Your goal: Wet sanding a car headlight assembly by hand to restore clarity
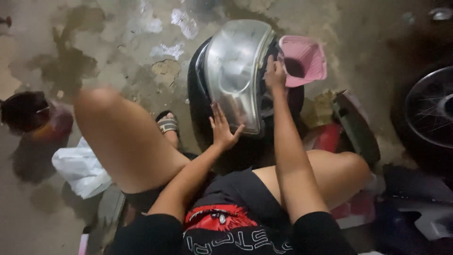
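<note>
While I sit low over a stained, patchy concrete floor (118,42) with wet dark blotches, a spoked wheel (432,106) stands off to my right and a white plastic bag (80,167) lies by my left leg. Between my knees rests a clear, glossy headlight lens (236,71) set in a black housing (198,94), its curved face catching glare. Left hand (222,127) lies flat and open against its lower edge, right hand (275,74) presses open on its upper right side, beside a pink plastic funnel (304,59).
</note>
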